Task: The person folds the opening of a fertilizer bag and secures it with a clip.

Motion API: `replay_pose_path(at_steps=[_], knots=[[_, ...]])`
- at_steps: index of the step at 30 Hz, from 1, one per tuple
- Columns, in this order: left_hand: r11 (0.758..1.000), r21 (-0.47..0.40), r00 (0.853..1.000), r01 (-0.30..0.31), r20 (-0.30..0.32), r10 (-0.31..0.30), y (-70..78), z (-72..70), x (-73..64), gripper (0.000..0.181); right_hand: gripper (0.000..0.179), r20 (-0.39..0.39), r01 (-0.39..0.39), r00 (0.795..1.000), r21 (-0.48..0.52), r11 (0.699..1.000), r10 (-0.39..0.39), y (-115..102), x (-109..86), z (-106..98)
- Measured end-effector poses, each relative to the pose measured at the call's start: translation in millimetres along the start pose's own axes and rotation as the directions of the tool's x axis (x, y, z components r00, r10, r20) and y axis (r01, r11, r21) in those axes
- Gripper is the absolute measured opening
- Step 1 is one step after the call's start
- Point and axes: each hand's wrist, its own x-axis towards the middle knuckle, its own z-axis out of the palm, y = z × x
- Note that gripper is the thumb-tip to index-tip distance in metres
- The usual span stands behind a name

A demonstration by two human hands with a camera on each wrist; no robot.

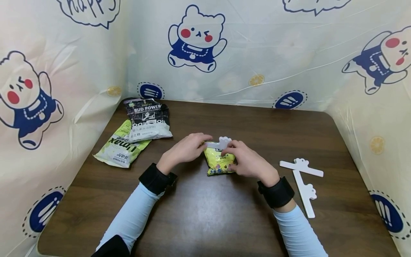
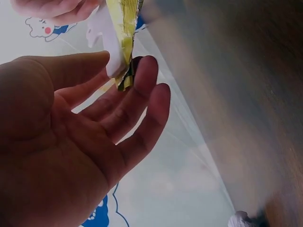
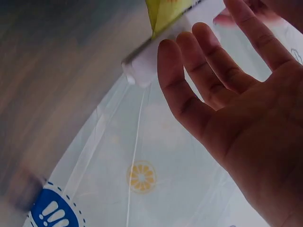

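A small yellow snack bag (image 1: 218, 162) stands near the middle of the table, with a white bag clip (image 1: 218, 144) across its top edge. My left hand (image 1: 190, 148) is at the left end of that clip. In the left wrist view the thumb (image 2: 90, 64) lies against the clip and the fingers are behind the bag's yellow edge, pinching the two. My right hand (image 1: 248, 159) holds the clip and bag from the right side. In the right wrist view several curled fingers (image 3: 173, 61) are against the white clip (image 3: 147, 59); the thumb is hidden there.
Two more white clips, one crosswise (image 1: 302, 167) and one lengthwise (image 1: 304, 194), lie on the right of the brown table (image 1: 208, 221). At the back left, a black bag (image 1: 149, 119) overlaps a green-and-white bag (image 1: 120, 148). A printed curtain (image 1: 244, 46) surrounds the table's back and sides.
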Motion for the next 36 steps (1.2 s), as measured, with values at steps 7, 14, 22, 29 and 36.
replay_pose_path(at_steps=[7, 14, 22, 29, 36], knots=[[1.000, 0.009, 1.000, 0.008, -0.006, -0.008, 0.3, -0.3, -1.7, 0.038, 0.049, 0.029, 0.064, 0.998, -0.045, 0.997, -0.062, 0, 4.5, 13], [0.997, 0.028, 0.995, 0.066, 0.078, -0.068, -0.1, 0.1, -3.9, 0.040, 0.051, 0.020, 0.067, 0.998, -0.051, 0.996, -0.066, 4, 7.6, 20], [0.990, 0.047, 0.974, 0.134, 0.177, -0.140, -2.5, -0.2, -5.6, 0.045, 0.046, 0.030, 0.054, 0.998, -0.035, 0.998, -0.053, 6, 10.2, 26], [0.987, 0.026, 0.972, 0.158, 0.170, -0.160, -1.4, -3.8, -8.1, 0.059, 0.032, 0.032, 0.032, 0.999, -0.056, 0.998, -0.030, 4, 11.3, 26], [0.979, 0.068, 0.959, 0.194, 0.195, -0.204, -3.2, -6.2, -8.1, 0.057, 0.028, 0.017, 0.006, 1.000, -0.088, 0.996, -0.004, 5, 10.1, 25]])
